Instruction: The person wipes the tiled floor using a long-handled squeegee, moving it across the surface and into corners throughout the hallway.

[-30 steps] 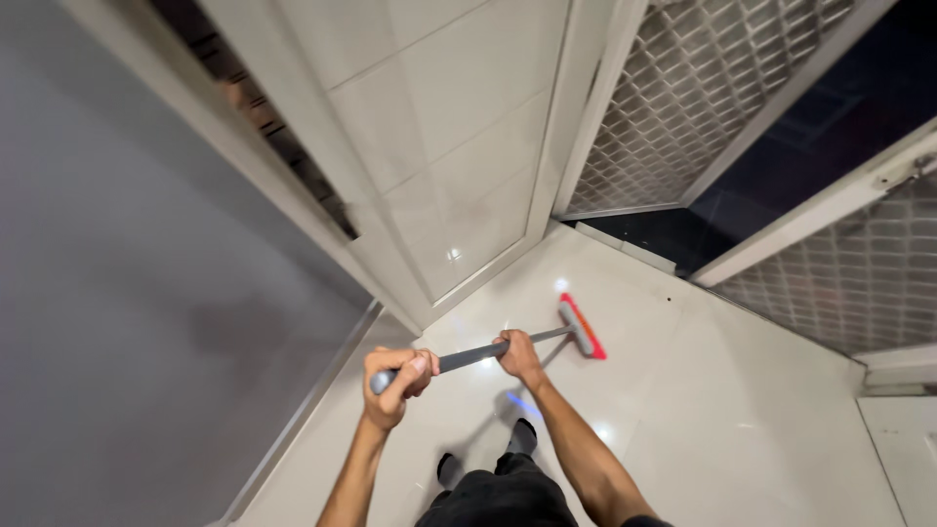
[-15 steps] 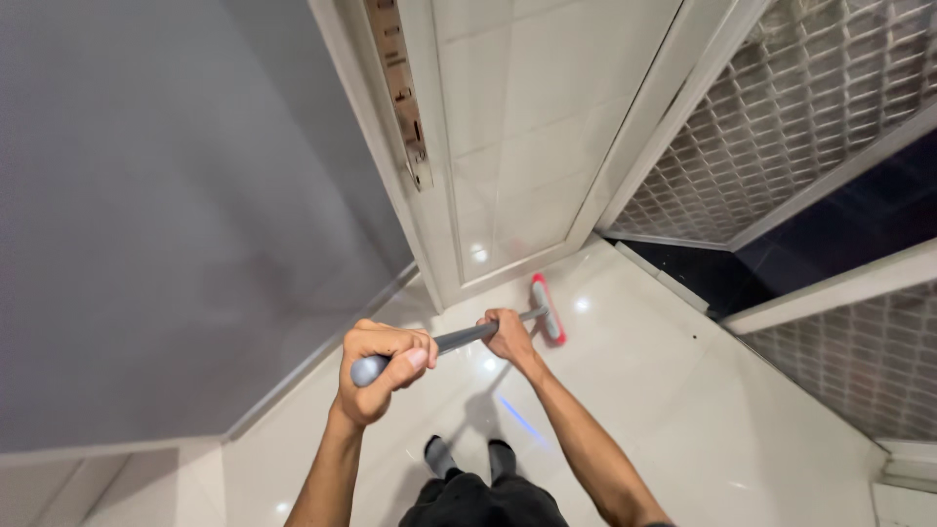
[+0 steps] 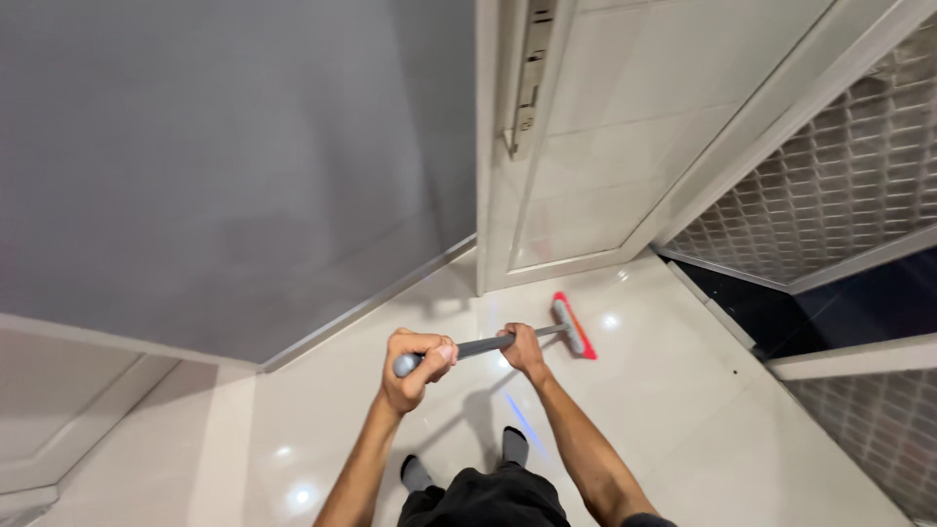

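Floor squeegee [image 3: 547, 333] on glossy white tiled floor [image 3: 683, 420], held low and pointing away from the body; head now lying just right of the open door's lower corner, having swung there from a spot closer in front of the door panel half a second before. Head [image 3: 574, 325]: narrow bar, grey on the near side with a red strip along the far edge, set crosswise on the tiles near a bright ceiling-light reflection. Shaft [image 3: 483, 344]: slim, grey, straight, running from the head back to a rounded butt end. Left hand [image 3: 418, 365] wrapped in a full fist around the butt end, thumb on top, fingers closed tight on the shaft. Right hand [image 3: 525, 348] further down the shaft, fingers curled fully around it from above. Both grips unchanged since the earlier frames; arms drawn a little more to the centre. White door [image 3: 586, 156] standing open, its edge with a metal lock plate [image 3: 532, 73] now facing the camera more squarely than before. Plain grey wall [image 3: 224, 166] at left; mesh grille [image 3: 820, 185] at right. Grey-socked feet [image 3: 467, 459] below the hands.
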